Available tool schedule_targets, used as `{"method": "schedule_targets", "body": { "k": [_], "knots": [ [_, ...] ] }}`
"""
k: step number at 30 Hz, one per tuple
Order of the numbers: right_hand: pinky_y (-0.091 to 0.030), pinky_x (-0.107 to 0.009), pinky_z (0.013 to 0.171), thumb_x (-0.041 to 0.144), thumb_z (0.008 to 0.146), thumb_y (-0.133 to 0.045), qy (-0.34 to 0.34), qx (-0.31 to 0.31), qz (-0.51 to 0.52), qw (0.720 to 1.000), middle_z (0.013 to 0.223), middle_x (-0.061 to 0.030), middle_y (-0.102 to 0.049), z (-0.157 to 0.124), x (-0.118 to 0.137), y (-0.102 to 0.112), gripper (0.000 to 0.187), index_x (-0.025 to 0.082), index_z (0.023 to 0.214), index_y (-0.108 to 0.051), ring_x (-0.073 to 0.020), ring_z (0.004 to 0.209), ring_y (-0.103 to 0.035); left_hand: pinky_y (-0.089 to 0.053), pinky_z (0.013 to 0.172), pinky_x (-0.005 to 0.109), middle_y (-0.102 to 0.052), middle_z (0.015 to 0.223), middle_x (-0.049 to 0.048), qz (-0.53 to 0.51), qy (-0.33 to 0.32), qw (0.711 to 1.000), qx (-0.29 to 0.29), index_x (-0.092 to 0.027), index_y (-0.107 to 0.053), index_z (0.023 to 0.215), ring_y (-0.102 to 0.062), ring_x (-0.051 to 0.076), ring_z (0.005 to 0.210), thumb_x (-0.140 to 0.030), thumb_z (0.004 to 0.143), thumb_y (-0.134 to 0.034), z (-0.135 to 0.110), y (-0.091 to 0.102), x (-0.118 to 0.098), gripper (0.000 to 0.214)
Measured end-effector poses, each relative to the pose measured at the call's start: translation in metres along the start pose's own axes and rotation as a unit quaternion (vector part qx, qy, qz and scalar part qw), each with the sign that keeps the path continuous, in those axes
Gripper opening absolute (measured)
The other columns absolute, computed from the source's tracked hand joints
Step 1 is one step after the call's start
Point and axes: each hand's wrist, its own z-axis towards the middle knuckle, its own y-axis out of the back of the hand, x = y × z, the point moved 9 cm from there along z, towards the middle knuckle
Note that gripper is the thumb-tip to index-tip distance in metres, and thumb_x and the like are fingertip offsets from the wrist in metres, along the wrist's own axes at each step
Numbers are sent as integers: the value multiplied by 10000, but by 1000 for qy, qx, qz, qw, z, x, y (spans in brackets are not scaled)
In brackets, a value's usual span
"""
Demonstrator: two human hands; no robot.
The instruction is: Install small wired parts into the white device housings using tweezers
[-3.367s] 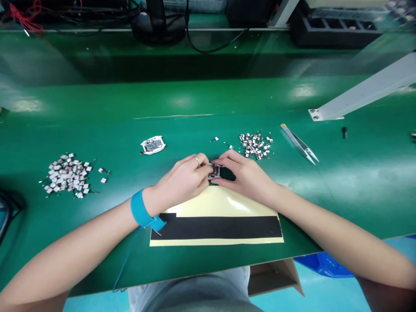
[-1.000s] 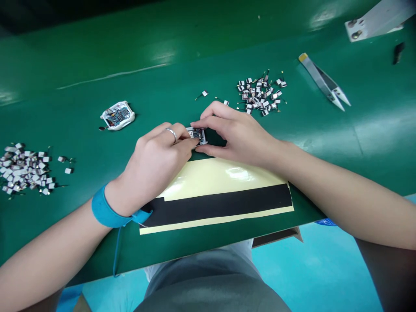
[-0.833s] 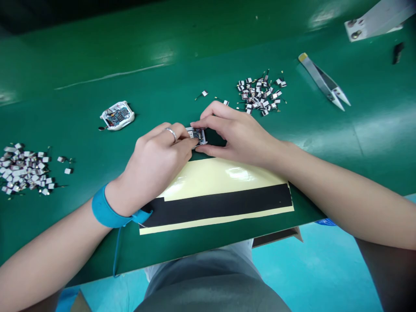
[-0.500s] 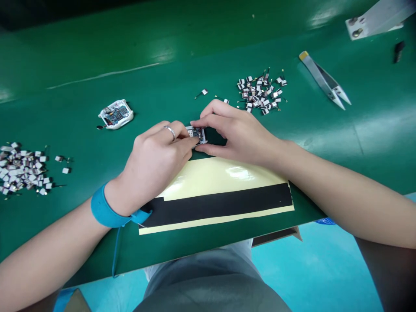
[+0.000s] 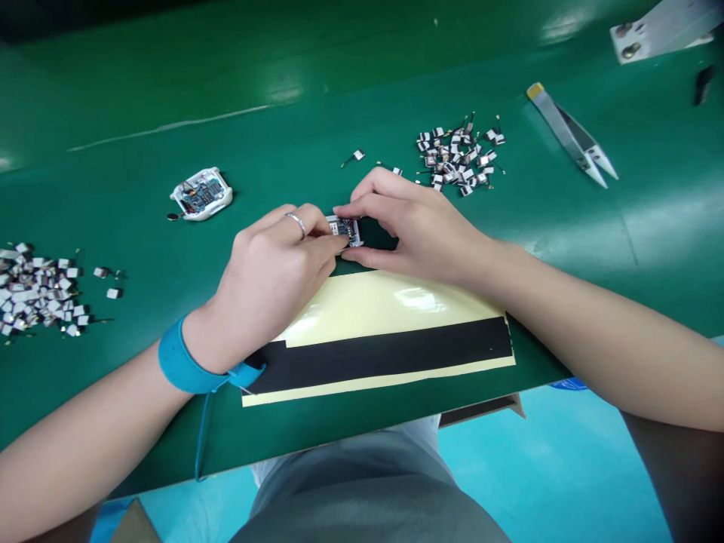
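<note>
Between my hands, at the middle of the view, is a small white device casing with a circuit board in it (image 5: 351,230). My right hand (image 5: 415,222) grips its right end, thumb on the near side and fingers on the far side. My left hand (image 5: 277,260), with a ring on one finger and a blue wrist strap (image 5: 184,358), is closed over the left part, its fingertips pressed at the board. Those fingers hide much of the casing; whether they pinch a smaller part cannot be seen. A similar open casing (image 5: 202,194) lies to the left.
Yellow backing paper with a black strip (image 5: 390,351) lies just below my hands. Small white parts with short leads form a pile (image 5: 461,158) at the upper right and another (image 5: 39,290) at the far left. Tweezers (image 5: 571,136) and a metal bracket (image 5: 661,34) are at the right.
Both hands keep nearly the same hold on the casing. The view has shifted slightly; nothing is visibly picked up or let go.
</note>
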Motion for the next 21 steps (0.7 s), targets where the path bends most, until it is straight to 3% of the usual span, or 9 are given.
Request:
{"method": "schedule_targets", "body": {
  "k": [21],
  "knots": [
    [-346, -224, 529, 344, 740, -590, 16, -28, -3, 999, 980, -37, -525, 0, 2, 1, 367, 166, 1058, -549, -94, 654, -495, -442, 639, 247, -606, 785, 16, 25, -9, 1000, 10, -199, -641, 742, -553, 147, 713, -168, 820, -443, 1, -1, -1, 216]
  ]
}}
